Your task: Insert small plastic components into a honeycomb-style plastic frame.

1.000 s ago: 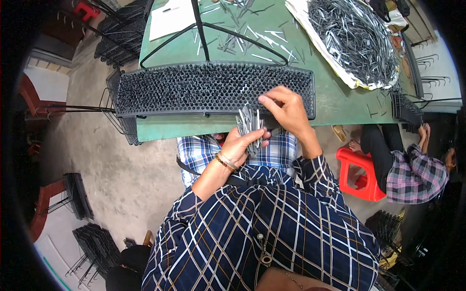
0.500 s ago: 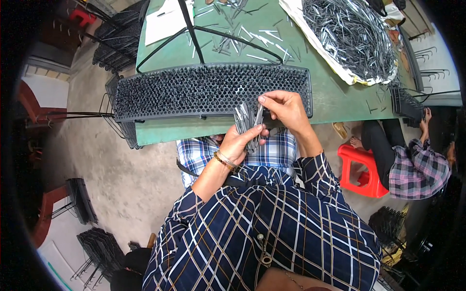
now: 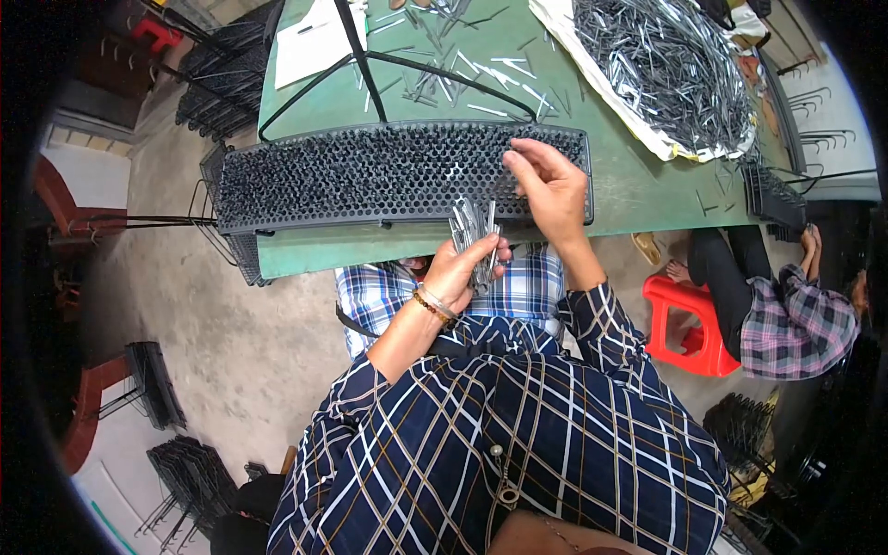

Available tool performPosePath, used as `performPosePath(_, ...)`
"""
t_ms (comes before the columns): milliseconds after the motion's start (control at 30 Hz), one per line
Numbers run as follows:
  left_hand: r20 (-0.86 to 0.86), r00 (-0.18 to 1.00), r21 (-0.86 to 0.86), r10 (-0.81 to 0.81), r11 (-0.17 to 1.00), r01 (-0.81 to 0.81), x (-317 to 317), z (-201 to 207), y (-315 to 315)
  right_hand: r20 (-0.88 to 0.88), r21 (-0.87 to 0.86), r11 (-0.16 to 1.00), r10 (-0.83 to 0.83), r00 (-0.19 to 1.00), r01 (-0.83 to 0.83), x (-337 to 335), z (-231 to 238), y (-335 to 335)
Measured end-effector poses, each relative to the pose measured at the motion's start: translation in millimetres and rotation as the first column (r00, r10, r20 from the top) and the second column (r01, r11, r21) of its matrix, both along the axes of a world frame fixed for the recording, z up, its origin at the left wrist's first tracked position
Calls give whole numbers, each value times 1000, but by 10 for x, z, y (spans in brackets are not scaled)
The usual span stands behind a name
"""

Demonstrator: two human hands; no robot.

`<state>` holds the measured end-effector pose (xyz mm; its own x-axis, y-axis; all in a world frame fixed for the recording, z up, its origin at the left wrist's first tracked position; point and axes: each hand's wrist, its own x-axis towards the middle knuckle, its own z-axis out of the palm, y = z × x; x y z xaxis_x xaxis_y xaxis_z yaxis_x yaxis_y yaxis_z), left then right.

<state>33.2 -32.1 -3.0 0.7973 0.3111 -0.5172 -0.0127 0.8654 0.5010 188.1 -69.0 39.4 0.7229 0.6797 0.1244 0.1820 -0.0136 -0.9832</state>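
My left hand [image 3: 458,270] is closed round a bundle of slim grey metal rods [image 3: 474,231], held upright at the near edge of the table. Their upper ends fan out above my thumb. Just beyond lies a long black perforated rack [image 3: 370,211], its rows of holes largely filled with short dark upright pieces. Over the rack's right part is my right hand [image 3: 555,190], thumb and forefinger curled close together. Whatever sits between those fingertips is too small to make out. Thin black legs [image 3: 370,88] rise from the rack's far side.
Loose rods [image 3: 449,79] lie scattered on the green table [image 3: 610,199] beyond the rack. A white sack [image 3: 638,129] heaped with similar rods stands at the far right. White paper [image 3: 314,51] lies far left. Another person [image 3: 795,324] sits at right near a red stool [image 3: 684,328].
My right hand has left the bundle in my left hand and moved up and right over the rack. My left hand has barely moved and keeps its hold.
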Motion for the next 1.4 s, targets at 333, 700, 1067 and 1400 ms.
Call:
performPosePath(333,-6,1000,-25,-7,1000,7,-15,-26,-10,579,-26,997,73,812,-71,-36,-188,169)
performPosePath(700,-16,997,-110,-74,991,72,-46,-3,-10,752,-103,989,150,642,-110,-65,-106,156)
performPosePath(1067,22,998,0,-67,998,67,-5,28,-24,-99,-202,924,310,946,-324,-8,-114,-259)
performPosePath(1400,-19,1000,60,-25,998,26,-15,-21,-18,-242,-256,903,286,927,-346,42,-35,-287)
